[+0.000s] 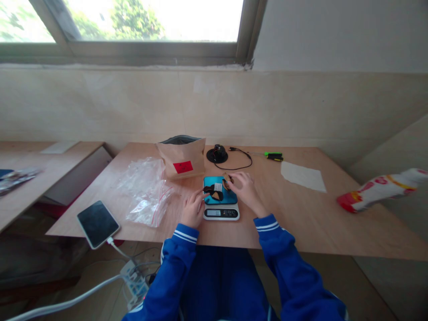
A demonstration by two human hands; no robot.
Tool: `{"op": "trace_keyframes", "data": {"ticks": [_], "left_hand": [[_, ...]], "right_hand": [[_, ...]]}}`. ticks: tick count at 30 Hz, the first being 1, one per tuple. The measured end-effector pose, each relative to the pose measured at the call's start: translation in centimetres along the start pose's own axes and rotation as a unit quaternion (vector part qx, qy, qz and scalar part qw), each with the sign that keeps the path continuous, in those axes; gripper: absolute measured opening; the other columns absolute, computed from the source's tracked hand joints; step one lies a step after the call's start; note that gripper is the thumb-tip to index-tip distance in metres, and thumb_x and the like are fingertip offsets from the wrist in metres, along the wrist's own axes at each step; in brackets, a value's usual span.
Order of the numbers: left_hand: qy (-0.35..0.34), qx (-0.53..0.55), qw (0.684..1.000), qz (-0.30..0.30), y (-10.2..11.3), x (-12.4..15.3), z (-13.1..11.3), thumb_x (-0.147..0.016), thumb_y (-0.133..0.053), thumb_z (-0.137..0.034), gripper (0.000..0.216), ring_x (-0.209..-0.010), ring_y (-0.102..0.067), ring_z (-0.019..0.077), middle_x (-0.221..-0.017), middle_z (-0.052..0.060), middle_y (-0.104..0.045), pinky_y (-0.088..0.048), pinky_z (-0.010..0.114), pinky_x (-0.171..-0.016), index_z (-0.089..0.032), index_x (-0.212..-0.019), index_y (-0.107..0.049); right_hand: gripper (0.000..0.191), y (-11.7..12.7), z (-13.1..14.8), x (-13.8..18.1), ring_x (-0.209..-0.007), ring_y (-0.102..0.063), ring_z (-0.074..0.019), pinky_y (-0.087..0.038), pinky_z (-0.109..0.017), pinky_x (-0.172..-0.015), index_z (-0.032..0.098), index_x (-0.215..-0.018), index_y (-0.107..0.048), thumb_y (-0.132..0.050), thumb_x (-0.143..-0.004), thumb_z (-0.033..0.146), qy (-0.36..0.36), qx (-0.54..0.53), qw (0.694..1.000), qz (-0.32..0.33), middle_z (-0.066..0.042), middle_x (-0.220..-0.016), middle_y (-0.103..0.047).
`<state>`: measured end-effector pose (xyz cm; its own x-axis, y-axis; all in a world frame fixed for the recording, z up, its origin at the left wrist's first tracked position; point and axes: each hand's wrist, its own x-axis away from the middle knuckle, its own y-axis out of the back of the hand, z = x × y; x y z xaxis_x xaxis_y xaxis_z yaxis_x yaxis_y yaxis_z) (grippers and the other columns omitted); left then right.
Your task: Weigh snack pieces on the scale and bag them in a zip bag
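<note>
A small kitchen scale (221, 212) with a teal top and a white front display sits near the table's front edge. Dark, ribbon-like pieces (214, 192) lie on its platform beside a small white label. My left hand (193, 208) rests at the scale's left side, its fingertips pinching one end of the dark pieces. My right hand (245, 189) is over the scale's far right corner, fingers closed on a small brown piece (227, 179). Both arms wear blue sleeves with white stripes.
A brown paper bag (182, 157) with a red label stands behind the scale. Clear zip bags (147, 189) lie left of it, and a tablet (97, 223) on a cable lies at the front left corner. A black round device (217, 154), a green pen (274, 156), white paper (302, 176) and a snack packet (377, 189) are farther off.
</note>
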<state>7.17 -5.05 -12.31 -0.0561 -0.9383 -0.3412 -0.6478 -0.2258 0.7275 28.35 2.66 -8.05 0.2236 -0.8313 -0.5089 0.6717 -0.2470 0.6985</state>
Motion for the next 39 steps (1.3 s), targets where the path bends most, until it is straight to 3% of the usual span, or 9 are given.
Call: {"op": "trace_keyframes", "data": {"ticks": [8,15,18,21,26,33,39], "left_hand": [[0.021,0.015,1.0,0.007,0.0,-0.1,-0.3,-0.092,-0.04,-0.021,0.035,-0.124,-0.049,0.0233,-0.134,0.008,-0.053,-0.039,0.046,-0.099,-0.026,-0.123,-0.055],[0.008,-0.031,0.999,0.035,-1.0,-2.2,-1.5,-0.085,-0.057,-0.043,0.047,-0.122,-0.047,0.0272,-0.137,0.007,-0.051,-0.037,0.046,-0.099,-0.03,-0.13,-0.051],[-0.005,-0.058,0.997,0.056,-1.6,-3.0,-1.7,-0.083,-0.061,-0.042,0.043,-0.12,-0.046,0.0293,-0.133,0.005,-0.053,-0.037,0.047,-0.097,-0.034,-0.124,-0.057],[-0.01,-0.063,0.997,0.049,-1.8,-3.3,-1.6,-0.082,-0.062,-0.04,0.037,-0.114,-0.048,0.0287,-0.125,0.005,-0.057,-0.038,0.046,-0.095,-0.035,-0.119,-0.061],[0.005,-0.051,0.998,0.036,-1.9,-3.5,-1.0,-0.082,-0.063,-0.035,0.034,-0.103,-0.054,0.0242,-0.109,0.005,-0.059,-0.04,0.042,-0.092,-0.034,-0.116,-0.063],[-0.005,0.033,0.999,-0.03,-1.1,-4.0,0.5,-0.082,-0.063,-0.027,0.029,-0.092,-0.059,0.0181,-0.096,0.004,-0.054,-0.05,0.033,-0.085,-0.025,-0.111,-0.065],[0.04,0.042,0.99,-0.13,1.0,-1.2,3.4,-0.082,-0.062,-0.03,0.031,-0.094,-0.059,0.0193,-0.099,0.005,-0.053,-0.051,0.035,-0.087,-0.025,-0.113,-0.063]], "right_hand": [[0.027,1.5,-2.6,2.9,-0.097,-0.055,-0.0266,-0.039,-0.04,-0.086,0.019,-0.105,-0.067,-0.052,-0.087,0.033,-0.042,0.103,0.993,-0.032,-0.01,-0.102,-0.064],[0.026,1.5,-5.1,5.1,-0.094,-0.052,-0.0287,-0.037,-0.042,-0.081,0.019,-0.098,-0.068,-0.05,-0.087,0.033,-0.071,0.197,0.978,0.016,-0.012,-0.1,-0.063],[0.026,1.3,-4.9,5.1,-0.098,-0.052,-0.0295,-0.037,-0.043,-0.082,0.02,-0.096,-0.068,-0.049,-0.089,0.036,-0.072,0.188,0.978,0.045,-0.012,-0.105,-0.063],[0.029,0.9,-3.7,4.5,-0.105,-0.051,-0.0298,-0.038,-0.043,-0.086,0.02,-0.109,-0.063,-0.047,-0.09,0.036,-0.071,0.144,0.986,0.055,-0.012,-0.114,-0.061],[0.038,-0.5,-1.3,2.6,-0.109,-0.052,-0.0285,-0.038,-0.043,-0.089,0.023,-0.126,-0.053,-0.045,-0.091,0.034,-0.008,0.085,0.993,0.08,-0.01,-0.123,-0.06],[0.028,-2.2,-0.6,1.2,-0.1,-0.055,-0.0299,-0.037,-0.041,-0.08,0.021,-0.113,-0.062,-0.049,-0.089,0.027,-0.003,0.119,0.989,0.086,-0.011,-0.11,-0.068],[0.027,-0.1,-2.0,2.8,-0.095,-0.06,-0.0259,-0.037,-0.039,-0.083,0.021,-0.106,-0.063,-0.049,-0.089,0.036,-0.061,0.053,0.997,-0.019,-0.009,-0.102,-0.07]]}}
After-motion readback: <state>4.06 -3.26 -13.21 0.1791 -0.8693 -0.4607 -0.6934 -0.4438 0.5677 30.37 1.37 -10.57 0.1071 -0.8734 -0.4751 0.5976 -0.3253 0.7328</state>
